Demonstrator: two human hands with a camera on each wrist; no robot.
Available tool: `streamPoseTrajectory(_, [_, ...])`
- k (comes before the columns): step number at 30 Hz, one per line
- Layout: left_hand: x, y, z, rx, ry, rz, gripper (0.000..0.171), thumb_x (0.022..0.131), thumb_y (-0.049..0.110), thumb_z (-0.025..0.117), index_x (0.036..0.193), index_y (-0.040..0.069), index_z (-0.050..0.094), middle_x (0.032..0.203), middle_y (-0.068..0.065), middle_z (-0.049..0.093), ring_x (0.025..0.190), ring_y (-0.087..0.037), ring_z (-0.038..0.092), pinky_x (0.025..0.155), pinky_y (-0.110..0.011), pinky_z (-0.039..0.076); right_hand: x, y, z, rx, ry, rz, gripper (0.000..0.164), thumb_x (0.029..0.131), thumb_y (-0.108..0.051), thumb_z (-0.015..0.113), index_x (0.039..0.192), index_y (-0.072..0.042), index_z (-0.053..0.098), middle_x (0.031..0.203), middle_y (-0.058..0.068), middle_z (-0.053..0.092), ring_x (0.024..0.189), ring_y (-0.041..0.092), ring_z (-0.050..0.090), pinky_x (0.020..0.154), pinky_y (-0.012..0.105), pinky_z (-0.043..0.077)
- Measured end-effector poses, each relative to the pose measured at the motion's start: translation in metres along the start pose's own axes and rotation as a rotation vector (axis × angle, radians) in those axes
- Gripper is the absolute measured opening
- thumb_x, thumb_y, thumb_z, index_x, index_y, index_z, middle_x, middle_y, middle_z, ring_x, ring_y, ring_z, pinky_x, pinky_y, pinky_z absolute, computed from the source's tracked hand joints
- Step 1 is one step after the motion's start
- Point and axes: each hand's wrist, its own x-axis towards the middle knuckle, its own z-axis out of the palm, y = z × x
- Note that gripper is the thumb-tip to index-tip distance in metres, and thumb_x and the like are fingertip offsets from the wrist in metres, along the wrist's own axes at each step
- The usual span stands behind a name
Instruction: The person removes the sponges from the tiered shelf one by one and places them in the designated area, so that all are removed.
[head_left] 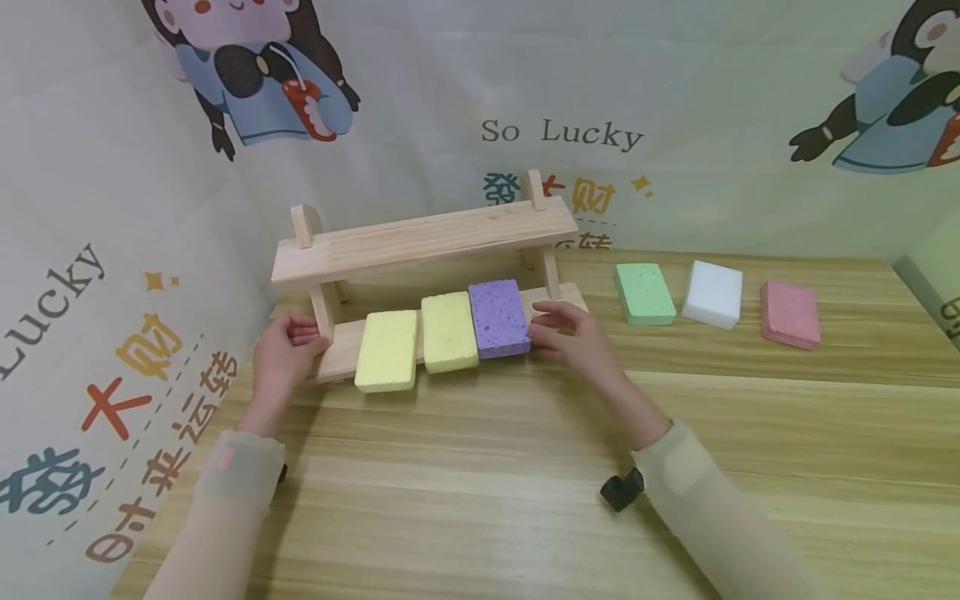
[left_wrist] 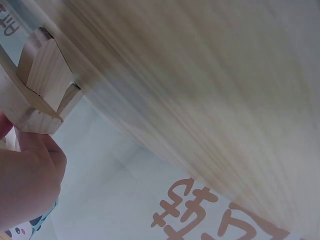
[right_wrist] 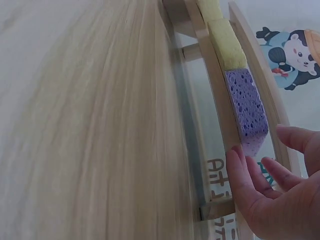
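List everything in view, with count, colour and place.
Rack: 1, pale wood, two shelves, at the back left of the table.
Yellow sponges: 2, side by side on the rack's lower shelf, left of the purple one.
Purple sponge: 1, on the lower shelf, rightmost of the three.
Green sponge: 1, on the table right of the rack.
White sponge: 1, right of the green one.
Pink sponge: 1, furthest right.
Table: 1, light wood.
Backdrop: 1, pale printed cloth with cartoon figures, behind and at the left.
Left hand: grips the rack's left end.
Right hand: fingers straight, by the purple sponge's right edge.
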Motion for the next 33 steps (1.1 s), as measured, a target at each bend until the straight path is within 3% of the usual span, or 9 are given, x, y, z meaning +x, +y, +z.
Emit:
streamPoseTrajectory(6, [0.0,0.0,0.001,-0.006,-0.002,0.01,0.031,0.09,0.006,0.069,0.118,-0.003,0.058,0.117,-0.02,0.067,0.076,0.007,0.049,0.066,-0.004,0.042,0.004,0.0,0.007,0.014,0.04,0.003,0.047,0.094,-0.002,0.065,0.138,0.005,0.051,0.119,0.022,0.06,0.083,0.005,0.064,0.086,0.039,0.061])
streamPoseTrajectory(13, [0.001,0.001,0.002,-0.006,-0.003,0.013,0.031,0.09,0.006,0.069,0.118,-0.003,0.058,0.115,-0.019,0.067,0.075,0.008,0.049,0.066,-0.004,0.042,0.005,-0.001,0.009,0.014,0.063,0.029,0.048,0.092,0.0,0.066,0.137,0.004,0.052,0.119,0.021,0.06,0.081,0.004,0.063,0.079,0.028,0.062])
streamPoseTrajectory(26, [0.0,0.003,0.001,-0.014,0.002,-0.002,0.031,0.09,0.005,0.069,0.118,-0.004,0.058,0.113,-0.018,0.067,0.077,0.005,0.05,0.065,-0.004,0.042,-0.001,0.0,0.004,0.051,0.068,0.034,0.048,0.092,0.001,0.066,0.138,0.003,0.052,0.116,0.016,0.059,0.082,0.004,0.063,0.08,0.029,0.061])
streamPoseTrajectory(33, [-0.001,0.003,0.0,-0.015,0.002,-0.011,0.031,0.09,0.006,0.069,0.118,-0.003,0.058,0.113,-0.017,0.067,0.077,0.005,0.05,0.065,-0.004,0.042,-0.007,0.0,-0.004,0.056,0.055,0.043,0.048,0.094,0.0,0.064,0.139,0.001,0.051,0.121,0.015,0.056,0.092,0.01,0.062,0.089,0.036,0.06])
